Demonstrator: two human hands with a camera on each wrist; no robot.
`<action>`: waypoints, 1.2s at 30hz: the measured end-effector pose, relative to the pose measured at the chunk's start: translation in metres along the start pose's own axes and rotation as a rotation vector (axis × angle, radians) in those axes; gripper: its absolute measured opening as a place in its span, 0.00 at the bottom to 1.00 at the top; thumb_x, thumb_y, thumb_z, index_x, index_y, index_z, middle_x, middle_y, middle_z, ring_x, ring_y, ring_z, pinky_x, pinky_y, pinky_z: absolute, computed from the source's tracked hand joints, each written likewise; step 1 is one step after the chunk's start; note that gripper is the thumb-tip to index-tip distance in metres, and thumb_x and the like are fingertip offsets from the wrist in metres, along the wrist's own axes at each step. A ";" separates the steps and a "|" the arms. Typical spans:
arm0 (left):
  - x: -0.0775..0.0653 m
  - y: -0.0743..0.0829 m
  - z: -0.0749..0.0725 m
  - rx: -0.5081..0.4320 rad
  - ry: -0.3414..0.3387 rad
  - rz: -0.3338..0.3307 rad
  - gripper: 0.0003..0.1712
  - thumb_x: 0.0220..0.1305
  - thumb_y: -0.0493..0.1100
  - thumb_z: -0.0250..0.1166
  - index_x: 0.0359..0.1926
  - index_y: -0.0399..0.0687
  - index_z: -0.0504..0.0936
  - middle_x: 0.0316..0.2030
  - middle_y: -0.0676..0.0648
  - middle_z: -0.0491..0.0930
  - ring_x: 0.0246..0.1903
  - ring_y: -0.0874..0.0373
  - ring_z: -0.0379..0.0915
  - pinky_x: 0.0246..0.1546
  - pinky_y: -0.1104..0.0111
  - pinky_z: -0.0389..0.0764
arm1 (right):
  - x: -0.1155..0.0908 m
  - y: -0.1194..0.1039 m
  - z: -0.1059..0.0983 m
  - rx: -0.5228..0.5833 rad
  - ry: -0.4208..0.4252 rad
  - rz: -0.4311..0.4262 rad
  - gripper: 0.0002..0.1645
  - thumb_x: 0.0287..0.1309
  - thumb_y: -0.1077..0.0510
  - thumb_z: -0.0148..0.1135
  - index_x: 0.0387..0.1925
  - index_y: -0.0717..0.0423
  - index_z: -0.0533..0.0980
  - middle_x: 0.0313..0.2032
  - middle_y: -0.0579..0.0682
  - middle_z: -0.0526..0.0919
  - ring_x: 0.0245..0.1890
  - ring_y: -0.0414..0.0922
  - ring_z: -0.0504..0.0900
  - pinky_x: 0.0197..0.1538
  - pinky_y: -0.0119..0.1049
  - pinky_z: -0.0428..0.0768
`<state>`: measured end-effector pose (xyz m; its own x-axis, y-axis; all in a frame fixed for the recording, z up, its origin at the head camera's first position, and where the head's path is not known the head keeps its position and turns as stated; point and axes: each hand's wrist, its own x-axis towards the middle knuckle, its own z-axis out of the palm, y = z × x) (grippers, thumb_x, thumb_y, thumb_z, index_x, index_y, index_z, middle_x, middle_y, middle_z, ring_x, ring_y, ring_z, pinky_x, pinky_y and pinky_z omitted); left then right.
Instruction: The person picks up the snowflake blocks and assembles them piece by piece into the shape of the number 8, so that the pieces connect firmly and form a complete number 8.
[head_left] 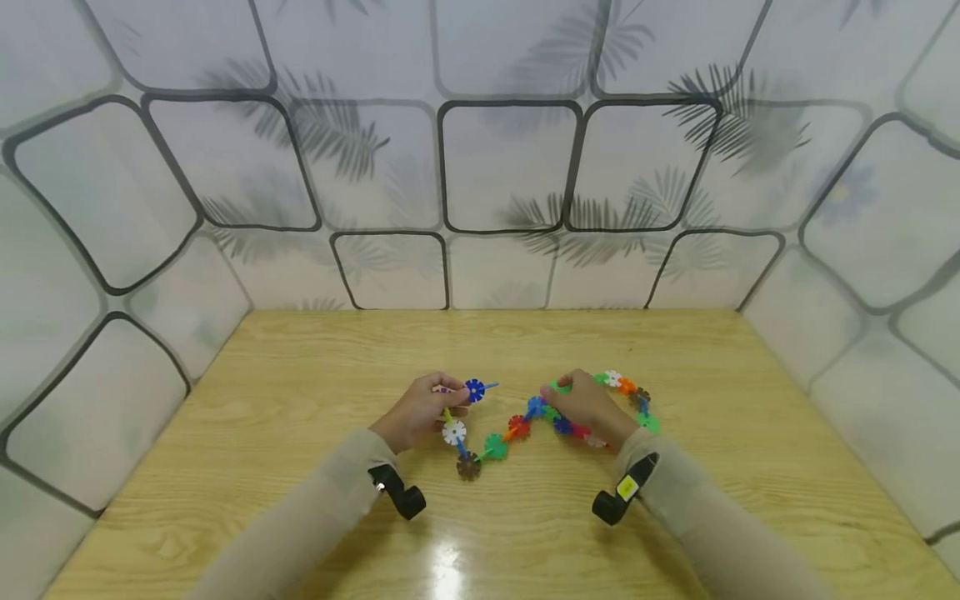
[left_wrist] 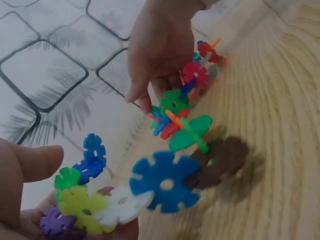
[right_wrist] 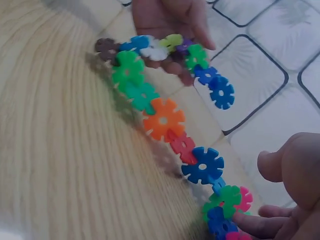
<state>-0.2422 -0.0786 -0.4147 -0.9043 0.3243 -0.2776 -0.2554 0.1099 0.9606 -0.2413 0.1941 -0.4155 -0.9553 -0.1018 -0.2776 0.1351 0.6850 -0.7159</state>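
Note:
A chain of interlocking flower-shaped plastic discs in many colours winds across the wooden table. My left hand holds the chain near its left end, fingers curled under a yellow disc and a purple disc. The left thumb stands a little apart from the discs in the left wrist view. Beyond that hand, the free end with a blue disc juts out in the air. My right hand is over the chain's middle; its index finger touches a green disc, with the thumb held away.
The wooden table meets a patterned fabric wall at the back and sides. Past the right hand the chain curves round, with white, orange, brown and green discs lying on the tabletop.

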 end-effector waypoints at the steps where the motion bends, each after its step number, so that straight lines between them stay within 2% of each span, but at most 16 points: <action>1: 0.000 0.000 0.001 0.010 -0.012 -0.008 0.08 0.72 0.39 0.56 0.46 0.38 0.72 0.42 0.38 0.79 0.40 0.52 0.77 0.29 0.67 0.72 | 0.002 0.000 0.001 0.042 0.004 0.014 0.33 0.69 0.42 0.53 0.58 0.66 0.65 0.55 0.63 0.71 0.52 0.57 0.74 0.53 0.53 0.74; 3: -0.001 0.000 0.003 0.034 -0.038 -0.020 0.07 0.72 0.38 0.56 0.45 0.38 0.71 0.40 0.39 0.80 0.37 0.52 0.77 0.28 0.67 0.71 | 0.007 0.002 0.004 0.076 0.021 0.024 0.32 0.68 0.44 0.56 0.59 0.65 0.64 0.56 0.64 0.70 0.54 0.58 0.72 0.53 0.53 0.73; 5: -0.002 0.002 0.005 0.054 -0.070 -0.027 0.08 0.71 0.36 0.56 0.46 0.37 0.70 0.38 0.39 0.79 0.33 0.53 0.75 0.27 0.67 0.71 | 0.010 0.003 0.006 0.072 0.038 0.014 0.30 0.67 0.46 0.58 0.58 0.64 0.65 0.54 0.64 0.73 0.53 0.58 0.74 0.52 0.51 0.75; 9: -0.003 0.006 0.008 0.118 -0.117 -0.020 0.13 0.70 0.36 0.57 0.53 0.36 0.70 0.37 0.37 0.80 0.30 0.53 0.75 0.27 0.67 0.73 | 0.009 0.001 0.009 0.024 0.086 -0.055 0.23 0.65 0.50 0.62 0.55 0.60 0.70 0.49 0.60 0.81 0.48 0.54 0.80 0.45 0.46 0.80; 14: -0.007 0.012 0.011 0.182 -0.104 0.031 0.15 0.72 0.39 0.57 0.56 0.37 0.75 0.41 0.36 0.80 0.33 0.47 0.75 0.30 0.64 0.79 | -0.006 -0.018 0.003 0.049 0.126 -0.173 0.18 0.64 0.54 0.63 0.52 0.57 0.72 0.43 0.54 0.84 0.40 0.50 0.83 0.34 0.39 0.80; 16: -0.009 0.015 0.012 0.188 -0.091 0.074 0.14 0.71 0.39 0.58 0.54 0.37 0.77 0.41 0.36 0.79 0.35 0.44 0.75 0.31 0.64 0.80 | -0.013 -0.029 -0.003 0.031 0.145 -0.247 0.17 0.64 0.57 0.63 0.51 0.57 0.72 0.41 0.54 0.85 0.37 0.49 0.84 0.31 0.38 0.78; 20: -0.017 0.024 0.015 0.220 -0.051 0.197 0.12 0.70 0.40 0.60 0.51 0.40 0.80 0.38 0.40 0.79 0.36 0.41 0.74 0.32 0.64 0.80 | -0.027 -0.052 -0.019 -0.085 0.219 -0.435 0.17 0.63 0.59 0.64 0.50 0.59 0.72 0.40 0.55 0.86 0.29 0.45 0.82 0.26 0.36 0.74; 22: -0.022 0.030 0.016 0.233 -0.031 0.275 0.12 0.70 0.41 0.60 0.50 0.41 0.81 0.37 0.42 0.80 0.35 0.43 0.75 0.33 0.63 0.80 | -0.035 -0.063 -0.027 -0.156 0.278 -0.540 0.17 0.62 0.59 0.65 0.50 0.59 0.72 0.38 0.55 0.86 0.26 0.43 0.82 0.23 0.36 0.73; 26: -0.035 0.049 0.019 0.254 -0.017 0.403 0.12 0.70 0.42 0.60 0.50 0.42 0.81 0.35 0.45 0.80 0.32 0.51 0.76 0.34 0.61 0.81 | -0.050 -0.088 -0.044 -0.229 0.379 -0.770 0.18 0.57 0.62 0.68 0.48 0.61 0.73 0.36 0.56 0.87 0.21 0.43 0.82 0.18 0.34 0.70; 27: -0.038 0.054 0.021 0.252 -0.018 0.428 0.12 0.70 0.42 0.60 0.49 0.41 0.81 0.34 0.45 0.80 0.32 0.52 0.76 0.34 0.60 0.81 | -0.053 -0.094 -0.048 -0.247 0.397 -0.825 0.18 0.56 0.63 0.69 0.47 0.61 0.74 0.35 0.55 0.87 0.23 0.44 0.83 0.18 0.35 0.71; 30: -0.045 0.068 0.024 0.249 -0.017 0.481 0.12 0.70 0.42 0.61 0.48 0.40 0.81 0.33 0.46 0.80 0.31 0.52 0.77 0.34 0.60 0.82 | -0.062 -0.109 -0.056 -0.303 0.423 -0.947 0.19 0.54 0.64 0.71 0.46 0.62 0.75 0.33 0.53 0.87 0.25 0.44 0.84 0.32 0.41 0.72; 33: -0.048 0.076 0.026 0.237 -0.006 0.512 0.11 0.70 0.41 0.61 0.47 0.39 0.81 0.32 0.46 0.80 0.30 0.53 0.76 0.33 0.61 0.82 | -0.067 -0.117 -0.060 -0.365 0.439 -0.994 0.19 0.53 0.63 0.72 0.46 0.61 0.76 0.33 0.51 0.87 0.30 0.46 0.84 0.39 0.50 0.65; 36: -0.051 0.079 0.027 0.223 0.008 0.527 0.10 0.69 0.39 0.61 0.47 0.37 0.81 0.31 0.46 0.79 0.29 0.53 0.75 0.32 0.62 0.81 | -0.069 -0.121 -0.062 -0.401 0.448 -1.011 0.20 0.52 0.62 0.73 0.46 0.61 0.76 0.32 0.50 0.87 0.32 0.48 0.83 0.39 0.50 0.62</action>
<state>-0.2070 -0.0612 -0.3255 -0.8926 0.3822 0.2390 0.3083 0.1307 0.9423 -0.2077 0.1629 -0.2698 -0.5987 -0.5209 0.6084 -0.7533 0.6243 -0.2068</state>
